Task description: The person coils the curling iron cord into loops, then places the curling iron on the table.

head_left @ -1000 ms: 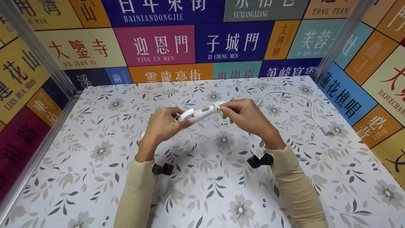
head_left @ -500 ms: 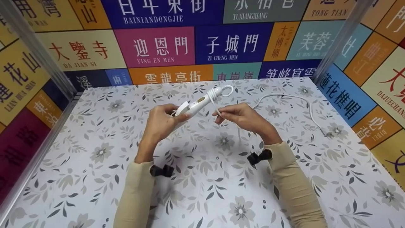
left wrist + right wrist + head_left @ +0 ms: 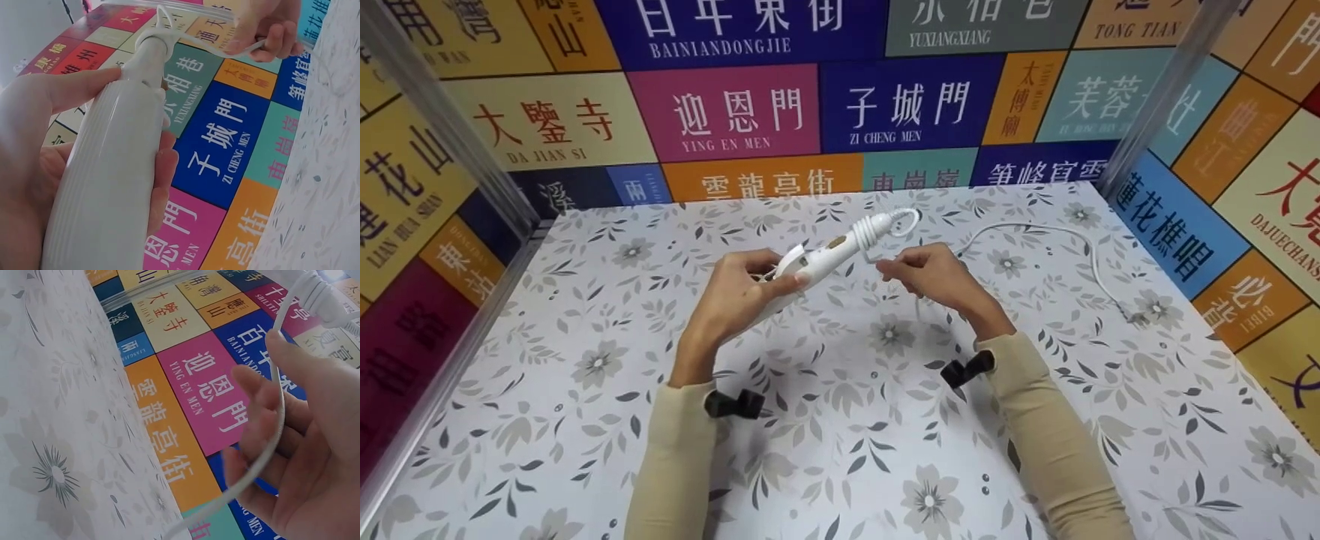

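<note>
White appliance (image 3: 828,259) gripped in L hand (image 3: 737,294) above floral table (image 3: 825,442), near end part-hidden by grip, cord (image 3: 868,232) wound rnd far end, grasped in R hand (image 3: 937,277), cord tail (image 3: 1039,225) on table, lettered wall (image 3: 720,112) bhd.

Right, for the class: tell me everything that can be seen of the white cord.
The white cord is slim and smooth, seemingly plastic-sheathed. It leaves the raised end of the white handheld appliance through a ribbed sleeve, loops back and wraps that end in several close turns. From there it passes through the grasp of the right hand; further on it curves across the floral tabletop. Its far end is too faint to make out.
</note>
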Demonstrator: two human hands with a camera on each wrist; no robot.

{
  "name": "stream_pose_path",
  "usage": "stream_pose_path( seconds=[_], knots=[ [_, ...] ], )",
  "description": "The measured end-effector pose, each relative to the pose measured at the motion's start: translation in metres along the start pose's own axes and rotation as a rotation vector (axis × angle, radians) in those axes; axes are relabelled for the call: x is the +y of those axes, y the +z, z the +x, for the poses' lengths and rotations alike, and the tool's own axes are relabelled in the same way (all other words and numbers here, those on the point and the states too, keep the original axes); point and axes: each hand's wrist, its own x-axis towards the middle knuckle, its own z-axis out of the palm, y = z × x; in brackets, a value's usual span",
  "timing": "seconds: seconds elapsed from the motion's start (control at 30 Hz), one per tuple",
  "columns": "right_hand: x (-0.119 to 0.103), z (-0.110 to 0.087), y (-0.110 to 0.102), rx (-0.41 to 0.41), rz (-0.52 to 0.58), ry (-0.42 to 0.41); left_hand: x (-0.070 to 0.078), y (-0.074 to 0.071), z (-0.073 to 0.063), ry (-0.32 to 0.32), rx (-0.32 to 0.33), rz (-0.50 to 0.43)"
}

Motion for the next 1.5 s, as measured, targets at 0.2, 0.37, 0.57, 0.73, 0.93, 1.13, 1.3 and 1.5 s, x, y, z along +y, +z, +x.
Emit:
stream_pose_path(
  seconds=[0.2,0.37,0.57,0.73,0.93,1.13,1.3,1.5],
  knots=[
    [-0.001,0.000,-0.003,0.122,0.045,-0.082,0.000,0.002,-0.003,0.051,-0.109,0.056],
    [-0.001,-0.001,-0.007,0.125,0.105,-0.154,-0.001,0.004,-0.004,0.111,-0.181,0.111],
    [-0.010,-0.007,-0.013,0.126,0.129,-0.043,-0.002,0.010,-0.003,0.135,-0.233,0.167],
    [-0.018,-0.012,-0.016,0.127,0.073,-0.043,-0.003,0.016,0.000,0.130,-0.245,0.218],
    [-0.030,-0.019,-0.013,0.125,0.005,-0.065,-0.004,0.021,0.002,0.082,-0.233,0.261],
    [-0.045,-0.029,-0.008,0.132,-0.067,-0.158,-0.004,0.021,0.002,0.060,-0.191,0.283],
    [-0.057,-0.038,-0.006,0.142,-0.149,-0.213,-0.002,0.021,0.002,0.031,-0.112,0.291],
    [-0.060,-0.041,-0.002,0.097,-0.173,-0.248,0.001,0.023,0.002,-0.027,0.021,0.270]
  ],
)
